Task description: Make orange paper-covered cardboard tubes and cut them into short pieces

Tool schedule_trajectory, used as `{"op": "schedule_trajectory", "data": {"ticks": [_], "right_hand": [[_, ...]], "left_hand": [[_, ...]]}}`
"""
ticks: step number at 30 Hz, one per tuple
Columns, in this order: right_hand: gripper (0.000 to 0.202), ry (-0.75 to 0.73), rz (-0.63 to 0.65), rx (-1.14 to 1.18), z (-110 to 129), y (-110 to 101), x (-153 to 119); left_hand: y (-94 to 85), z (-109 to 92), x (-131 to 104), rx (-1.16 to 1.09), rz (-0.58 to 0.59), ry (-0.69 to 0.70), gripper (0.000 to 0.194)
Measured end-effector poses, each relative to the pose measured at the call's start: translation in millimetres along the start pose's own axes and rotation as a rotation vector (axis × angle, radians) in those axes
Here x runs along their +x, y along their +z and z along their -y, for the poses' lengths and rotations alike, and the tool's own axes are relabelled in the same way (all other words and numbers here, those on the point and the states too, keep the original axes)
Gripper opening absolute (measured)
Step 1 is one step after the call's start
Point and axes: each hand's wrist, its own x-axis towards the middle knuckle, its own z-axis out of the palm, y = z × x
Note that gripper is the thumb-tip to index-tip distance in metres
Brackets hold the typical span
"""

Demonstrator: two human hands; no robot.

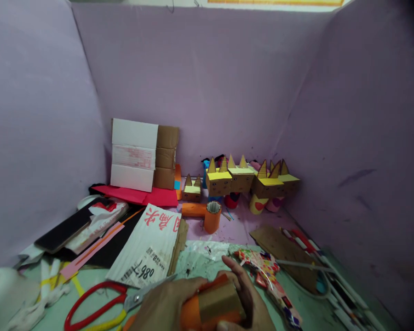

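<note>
At the bottom middle, my left hand and my right hand are closed around a cardboard tube partly covered in orange paper. A strip of bare brown cardboard shows between the orange parts. My right index finger sticks up, while the thumb presses near the lower edge. My left fingers are mostly hidden behind the tube. Scissors with red and yellow handles lie beside my left hand, blades pointing to the right. Beyond my hands, an orange-covered tube stands upright, touching another orange tube lying on its side.
Cardboard animal heads with pointed ears stand at the back. White-faced cardboard lies left of centre; folded cardboard leans on the back wall. A glue gun with a floral pattern lies right. A white container is at lower left.
</note>
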Motion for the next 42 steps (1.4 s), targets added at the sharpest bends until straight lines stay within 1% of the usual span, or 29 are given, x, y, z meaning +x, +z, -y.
{"op": "schedule_trajectory", "data": {"ticks": [3,4,6,8,10,13,15,17,19,21,26,29,31,32,33,34,36,37,38,40,42], "right_hand": [[0.091,0.041,0.058,-0.030,7,-1,-3],[0.087,0.044,0.088,-0.054,10,-2,-3],[0.072,0.031,0.161,-0.136,18,-5,-2],[0.053,-0.024,0.225,-0.255,27,-7,0],[0.040,-0.118,0.263,-0.389,34,-7,2],[0.034,-0.260,0.298,-0.524,39,-6,3],[0.034,-0.294,0.318,-0.564,40,-4,1],[0.036,-0.297,0.319,-0.579,40,-3,0],[0.039,-0.274,0.299,-0.564,39,-2,-2],[0.041,-0.242,0.280,-0.535,39,-2,-2],[0.044,-0.181,0.224,-0.522,31,-3,-7],[0.058,-0.115,0.215,-0.515,30,-4,-10],[0.071,-0.100,0.196,-0.534,38,-8,-11],[0.075,-0.099,0.159,-0.568,44,-12,-10],[0.076,-0.100,0.096,-0.624,53,-18,-10],[0.071,-0.096,-0.005,-0.706,62,-26,-9],[0.053,-0.034,-0.271,-0.948,80,-45,-6],[0.050,0.020,-0.361,-1.091,88,-54,-5],[0.050,0.069,-0.392,-1.216,93,-62,-3],[0.049,0.181,-0.336,-1.404,96,-74,0],[0.046,0.259,-0.264,-1.543,93,-77,5]], "left_hand": [[-1.6,4,-4,0.049,-0.023,-0.022,0.056],[-0.6,6,-5,0.068,-0.038,-0.041,0.062],[2.6,8,-7,0.093,-0.048,-0.065,0.070],[6.1,10,-7,0.112,-0.036,-0.076,0.071],[8.4,10,-7,0.139,-0.041,-0.081,0.068],[8.7,7,-10,0.181,-0.049,-0.079,0.060],[7.6,3,-15,0.198,-0.028,-0.081,0.056],[6.3,0,-19,0.206,-0.029,-0.083,0.058],[4.8,-3,-22,0.188,-0.048,-0.078,0.057],[3.1,-5,-23,0.142,-0.040,-0.076,0.052],[-2.4,-4,-15,0.052,-0.003,-0.089,0.047],[-4.4,-4,-12,0.026,0.027,-0.097,0.046],[-4.3,-3,-10,0.046,0.022,-0.116,0.045],[-4.0,-2,-10,0.063,0.011,-0.122,0.044],[-3.6,-1,-10,0.083,-0.005,-0.125,0.043],[-3.4,0,-10,0.107,-0.026,-0.128,0.043],[-3.4,3,-10,0.152,-0.068,-0.142,0.044],[-3.8,5,-10,0.172,-0.080,-0.157,0.046],[-4.5,6,-10,0.188,-0.086,-0.176,0.048],[-6.2,7,-9,0.207,-0.095,-0.200,0.049],[-7.9,7,-9,0.215,-0.103,-0.203,0.049]]}}
